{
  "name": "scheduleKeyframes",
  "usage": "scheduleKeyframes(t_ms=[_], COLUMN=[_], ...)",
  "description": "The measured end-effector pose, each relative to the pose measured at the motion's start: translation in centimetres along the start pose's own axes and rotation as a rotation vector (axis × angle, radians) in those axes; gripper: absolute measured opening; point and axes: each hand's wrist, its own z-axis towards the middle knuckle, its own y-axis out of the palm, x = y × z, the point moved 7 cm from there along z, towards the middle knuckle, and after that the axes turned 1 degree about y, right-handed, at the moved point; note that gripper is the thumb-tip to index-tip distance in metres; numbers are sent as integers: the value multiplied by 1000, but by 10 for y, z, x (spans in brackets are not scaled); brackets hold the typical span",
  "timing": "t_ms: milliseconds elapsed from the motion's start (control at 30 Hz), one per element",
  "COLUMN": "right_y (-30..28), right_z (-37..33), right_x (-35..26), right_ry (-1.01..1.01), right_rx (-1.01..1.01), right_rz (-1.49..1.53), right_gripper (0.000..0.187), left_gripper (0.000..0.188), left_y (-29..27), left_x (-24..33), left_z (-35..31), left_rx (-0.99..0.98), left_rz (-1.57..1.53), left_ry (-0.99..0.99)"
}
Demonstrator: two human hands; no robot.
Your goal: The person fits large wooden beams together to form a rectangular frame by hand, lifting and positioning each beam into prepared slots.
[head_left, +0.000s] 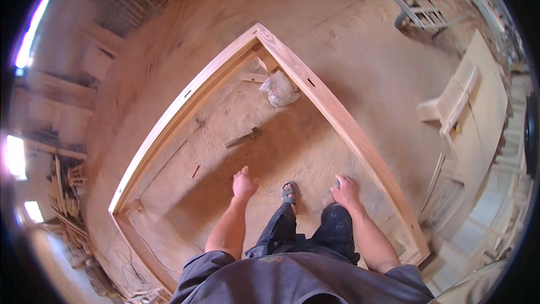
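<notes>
A large light-wood frame [349, 126] with mortise slots surrounds me, its corner pointing away. My left hand [245, 184] hangs in the air inside it, one finger stretched out, the others partly curled, with nothing visible in it. Just above my right knee is my right hand [346, 192], its fingers curled closed. Something greyish and blurred shows at its fingers, too unclear to name. Ahead on the ground lies a hammer [242, 137], apart from both hands. A thin red stick [196, 171], perhaps a pencil, lies left of it.
A clear plastic bag [280, 89] rests inside the frame's far corner, near a small wood piece [253, 77]. A hand cart [415, 4] stands at the far right. Wood panels [478, 112] and a joined wood piece [458, 98] lie on the right. Lumber [67, 191] is stacked left.
</notes>
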Motion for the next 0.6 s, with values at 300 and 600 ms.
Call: scheduleKeyframes(t_ms=[300, 600], right_y=[-70, -52], right_z=[296, 485], right_x=[-149, -177], right_ry=[-122, -111], right_rx=[83, 76], right_rz=[10, -265], right_gripper=[63, 100], left_gripper=[74, 86], left_y=[-56, -130], left_x=[-38, 9], left_z=[118, 350], left_rx=[71, 332], left_rz=[-302, -196], left_ry=[-216, -55])
